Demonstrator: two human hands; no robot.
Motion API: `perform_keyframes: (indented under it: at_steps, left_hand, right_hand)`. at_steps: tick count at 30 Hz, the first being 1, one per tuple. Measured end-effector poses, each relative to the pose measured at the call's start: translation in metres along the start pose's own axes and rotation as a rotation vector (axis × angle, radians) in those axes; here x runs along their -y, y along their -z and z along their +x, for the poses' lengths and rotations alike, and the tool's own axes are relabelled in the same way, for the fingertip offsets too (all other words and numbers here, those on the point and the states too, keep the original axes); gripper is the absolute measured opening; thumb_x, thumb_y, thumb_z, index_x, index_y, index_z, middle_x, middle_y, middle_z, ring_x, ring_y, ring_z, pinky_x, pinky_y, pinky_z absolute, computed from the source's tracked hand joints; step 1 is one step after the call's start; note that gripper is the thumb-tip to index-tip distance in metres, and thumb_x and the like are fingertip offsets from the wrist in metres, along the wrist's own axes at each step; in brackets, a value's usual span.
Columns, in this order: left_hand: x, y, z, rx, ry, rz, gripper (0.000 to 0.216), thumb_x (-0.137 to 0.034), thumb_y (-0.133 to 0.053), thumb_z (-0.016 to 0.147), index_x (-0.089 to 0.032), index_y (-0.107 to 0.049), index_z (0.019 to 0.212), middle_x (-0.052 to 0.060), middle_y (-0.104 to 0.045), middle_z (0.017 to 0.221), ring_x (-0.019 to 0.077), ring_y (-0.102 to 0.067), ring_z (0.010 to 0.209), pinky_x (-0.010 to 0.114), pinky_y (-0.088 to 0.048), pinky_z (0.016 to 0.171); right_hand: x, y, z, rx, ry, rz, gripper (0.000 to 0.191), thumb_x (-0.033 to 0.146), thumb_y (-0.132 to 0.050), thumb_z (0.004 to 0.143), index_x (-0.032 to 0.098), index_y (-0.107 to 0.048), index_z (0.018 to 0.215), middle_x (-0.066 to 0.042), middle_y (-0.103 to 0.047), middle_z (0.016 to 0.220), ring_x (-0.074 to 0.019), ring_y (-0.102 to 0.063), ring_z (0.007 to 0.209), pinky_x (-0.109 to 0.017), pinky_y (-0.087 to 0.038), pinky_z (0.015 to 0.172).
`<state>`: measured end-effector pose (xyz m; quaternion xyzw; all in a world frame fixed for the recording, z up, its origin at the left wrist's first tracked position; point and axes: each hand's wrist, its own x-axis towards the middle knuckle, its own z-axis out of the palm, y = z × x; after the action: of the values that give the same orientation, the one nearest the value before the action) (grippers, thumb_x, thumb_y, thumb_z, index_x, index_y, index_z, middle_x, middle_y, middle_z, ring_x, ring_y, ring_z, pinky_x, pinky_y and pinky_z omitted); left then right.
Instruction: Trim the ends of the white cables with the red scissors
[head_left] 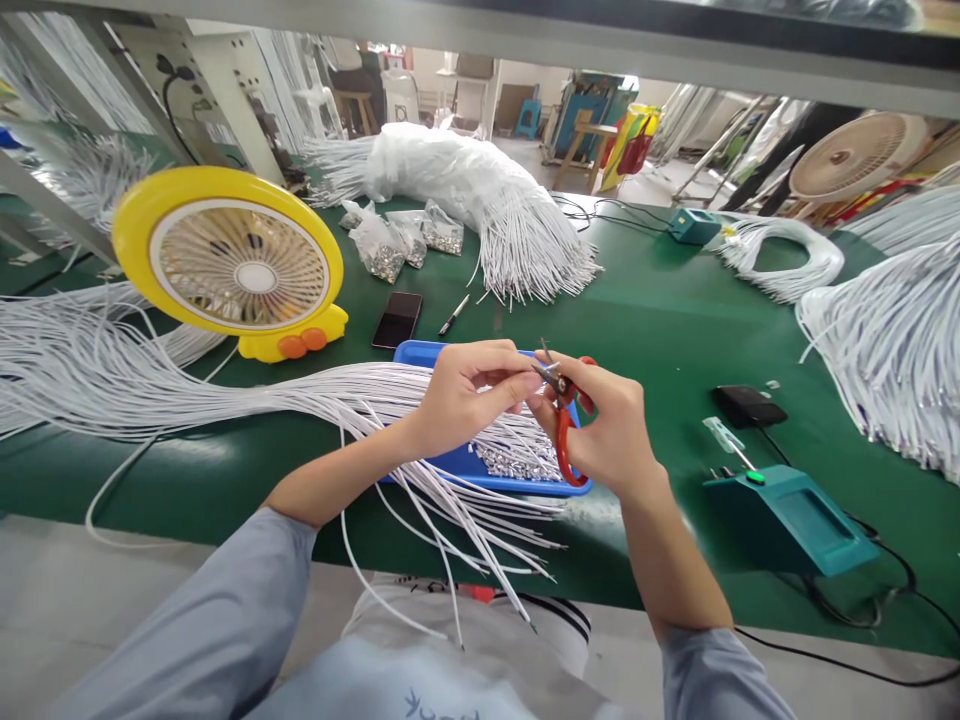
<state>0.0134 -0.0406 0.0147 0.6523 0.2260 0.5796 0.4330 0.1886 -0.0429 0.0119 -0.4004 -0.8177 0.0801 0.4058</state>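
Observation:
My right hand [607, 425] is closed around red-handled scissors [564, 420], blades pointing up and left. My left hand [465, 395] pinches something small at the scissor tips; I cannot make out what. Both hands hover above a blue tray [420, 352] that holds small metal pieces [517, 462]. A thick bundle of white cables [225, 385] runs from the left across the green table [660, 310], passing under my left wrist and fanning out over the table's front edge.
A yellow desk fan [232, 262] stands at the left. Behind the tray lie a black phone [397, 319] and a pen [454, 315]. A teal device [787, 515] and a black box [748, 406] sit at right. More cable heaps [892, 350] and bagged metal parts [390, 245] surround.

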Motion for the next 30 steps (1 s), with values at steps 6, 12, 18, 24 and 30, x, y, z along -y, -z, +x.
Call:
perform_keyframes:
  at_steps: [6,12,18,24,30]
  left_hand:
    - [0.005,0.002,0.000,0.031,-0.013,0.070,0.011,-0.022,-0.065,0.084,-0.014,-0.073,0.084,0.001,-0.060,0.068,0.0064,-0.055,0.055,0.017,-0.047,0.049]
    - [0.004,0.003,0.000,0.058,-0.065,0.148,0.012,-0.020,-0.063,0.086,-0.015,-0.074,0.083,0.003,-0.062,0.069,0.0078,-0.054,0.058,0.018,-0.046,0.052]
    - [0.005,0.003,0.000,0.028,-0.262,0.302,0.011,-0.009,-0.061,0.083,-0.013,-0.072,0.082,0.003,-0.064,0.069,0.0084,-0.056,0.061,0.019,-0.047,0.056]
    - [0.007,0.003,0.000,0.008,-0.412,0.404,0.009,-0.007,-0.062,0.082,-0.012,-0.070,0.083,0.002,-0.064,0.068,0.0084,-0.056,0.061,0.019,-0.047,0.058]
    - [0.004,0.005,0.002,-0.162,-0.140,0.227,0.008,-0.016,-0.064,0.084,-0.013,-0.069,0.079,0.000,-0.062,0.066,0.0066,-0.055,0.055,0.017,-0.046,0.051]
  right_hand:
    - [0.003,0.001,0.000,0.016,-0.005,-0.005,0.034,0.028,-0.066,0.078,0.022,-0.066,0.111,0.001,-0.064,0.069,-0.0123,-0.052,0.059,-0.027,-0.043,0.057]
    - [0.002,0.003,-0.001,0.039,-0.017,0.013,0.035,0.030,-0.067,0.078,0.021,-0.065,0.112,0.000,-0.065,0.072,-0.0115,-0.050,0.058,-0.026,-0.040,0.055]
    - [0.005,0.003,-0.001,0.074,-0.041,0.036,0.034,0.027,-0.067,0.078,0.019,-0.066,0.111,0.000,-0.064,0.070,-0.0115,-0.048,0.059,-0.025,-0.038,0.054]
    - [0.006,0.004,-0.002,0.095,-0.083,0.113,0.033,0.026,-0.068,0.078,0.018,-0.068,0.110,-0.001,-0.064,0.073,-0.0114,-0.048,0.062,-0.025,-0.041,0.057]
    - [-0.010,0.009,0.004,0.105,-0.336,0.299,0.025,0.031,-0.067,0.081,0.018,-0.069,0.102,0.001,-0.062,0.067,-0.0107,-0.051,0.058,-0.024,-0.042,0.054]
